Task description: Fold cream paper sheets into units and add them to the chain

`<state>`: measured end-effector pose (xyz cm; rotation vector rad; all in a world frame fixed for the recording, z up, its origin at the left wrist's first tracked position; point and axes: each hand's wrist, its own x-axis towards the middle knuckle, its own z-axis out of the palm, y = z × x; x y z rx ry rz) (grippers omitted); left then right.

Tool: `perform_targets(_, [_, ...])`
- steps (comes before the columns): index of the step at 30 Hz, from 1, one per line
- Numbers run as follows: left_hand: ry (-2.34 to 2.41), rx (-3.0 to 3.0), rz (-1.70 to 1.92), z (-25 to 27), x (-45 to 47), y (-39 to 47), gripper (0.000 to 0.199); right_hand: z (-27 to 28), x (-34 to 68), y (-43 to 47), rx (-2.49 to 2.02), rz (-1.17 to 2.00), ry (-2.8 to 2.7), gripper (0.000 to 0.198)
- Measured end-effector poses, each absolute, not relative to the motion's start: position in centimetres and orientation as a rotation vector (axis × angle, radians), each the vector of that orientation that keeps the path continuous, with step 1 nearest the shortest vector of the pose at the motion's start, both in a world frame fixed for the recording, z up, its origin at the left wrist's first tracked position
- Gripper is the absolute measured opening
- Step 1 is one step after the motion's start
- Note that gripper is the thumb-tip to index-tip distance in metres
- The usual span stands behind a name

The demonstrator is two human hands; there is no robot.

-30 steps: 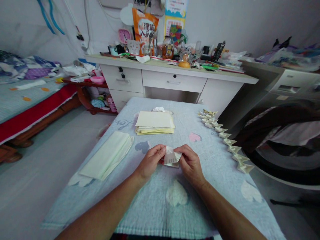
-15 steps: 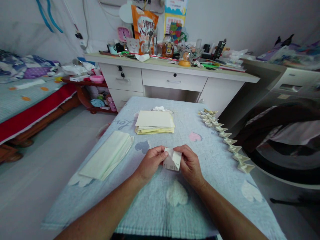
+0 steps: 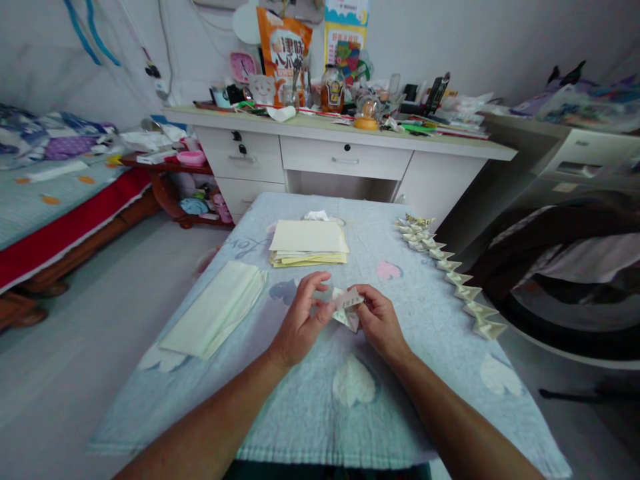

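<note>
A small folded piece of printed paper (image 3: 347,308) is pinched between the thumb and fingers of my right hand (image 3: 381,321), above the middle of the cloth. One flap of the paper stands up and its lower part comes to a point. My left hand (image 3: 306,319) is at the paper's left edge with fingers spread and curved. Its thumb tip is close to the paper; whether it touches I cannot tell. Farther back lies a stack of cream and yellow paper sheets (image 3: 307,237). To the left is a pile of long pale green folded paper (image 3: 215,310).
Along the right edge runs a row of pointed folded paper pieces (image 3: 467,292). A pale blue cloth with heart prints (image 3: 300,420) covers the table. Beyond stands a white desk (image 3: 345,159) crowded with objects; a front-loading washing machine (image 3: 575,173) is at right, a bed (image 3: 60,200) at left.
My left hand has loosened its pinch on the paper and its fingers have spread. The paper has turned and tilted in my right hand, with a flap now raised.
</note>
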<state>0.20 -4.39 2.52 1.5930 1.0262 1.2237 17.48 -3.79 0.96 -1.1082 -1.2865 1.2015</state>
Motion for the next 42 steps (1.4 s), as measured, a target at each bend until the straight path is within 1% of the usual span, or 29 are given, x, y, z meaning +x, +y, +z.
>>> perform_targets(2, [0.967, 1.911, 1.251, 2.9, 0.0, -4.9, 0.052, 0.9, 17.6, -3.5, -1.124, 1.254, -1.22, 0.016])
perform_targets(4, [0.946, 2.153, 1.244, 3.1, 0.0, -5.3, 0.049, 0.8, 17.6, -3.3, -1.137, 1.288, -1.173, 0.016])
perform_targets(8, [1.011, 2.387, 1.168, 3.0, 0.3, -5.3, 0.04, 0.8, 17.7, -3.1, -1.122, 1.359, -1.108, 0.015])
perform_targets(10, [1.037, 2.434, 1.141, 2.7, 0.4, -5.0, 0.029, 0.9, 17.7, -3.2, -1.105, 1.409, -1.089, 0.017])
perform_targets(11, [1.051, 2.431, 1.147, 2.6, 0.4, -4.9, 0.022, 0.9, 17.7, -3.2, -1.102, 1.438, -1.09, 0.019])
perform_targets(13, [1.078, 2.365, 1.139, 2.6, 0.3, -4.6, 0.014, 1.0, 17.8, -3.4, -1.102, 1.476, -1.116, 0.025])
perform_targets(16, [1.138, 2.141, 1.143, 2.8, 0.1, -4.4, 0.012, 1.3, 18.0, -3.6, -1.097, 1.424, -1.159, 0.037])
perform_targets(18, [1.155, 1.978, 1.155, 2.7, 0.1, -4.2, 0.01, 1.5, 18.3, -3.7, -1.11, 1.265, -1.214, 0.037])
perform_targets(22, [1.133, 1.784, 1.192, 2.3, 0.1, -3.7, 0.009, 2.3, 18.9, -3.9, -1.129, 0.833, -1.495, 0.03])
perform_targets(24, [1.127, 1.741, 1.2, 2.1, 0.2, -3.5, 0.007, 2.7, 19.0, -4.1, -1.097, 0.737, -1.628, 0.027])
perform_targets(28, [1.091, 1.687, 1.162, 1.9, 0.3, -3.5, 0.005, 2.8, 18.8, -4.2, -1.101, 0.745, -1.756, 0.015])
perform_targets(31, [1.053, 1.662, 1.118, 2.0, 0.2, -3.5, 0.006, 2.5, 18.6, -4.2, -1.122, 0.77, -1.776, 0.014])
perform_targets(35, [1.018, 1.666, 1.086, 2.1, 0.0, -3.4, 0.014, 2.4, 18.5, -4.2, -1.118, 0.781, -1.824, 0.015])
perform_targets(39, [0.992, 1.61, 1.062, 2.1, -0.1, -3.3, 0.013, 2.5, 18.2, -4.2, -1.116, 0.786, -1.871, 0.015])
perform_targets(42, [1.0, 1.535, 1.043, 1.9, -0.1, -3.2, 0.015, 2.6, 18.1, -4.4, -1.114, 0.76, -1.86, 0.011])
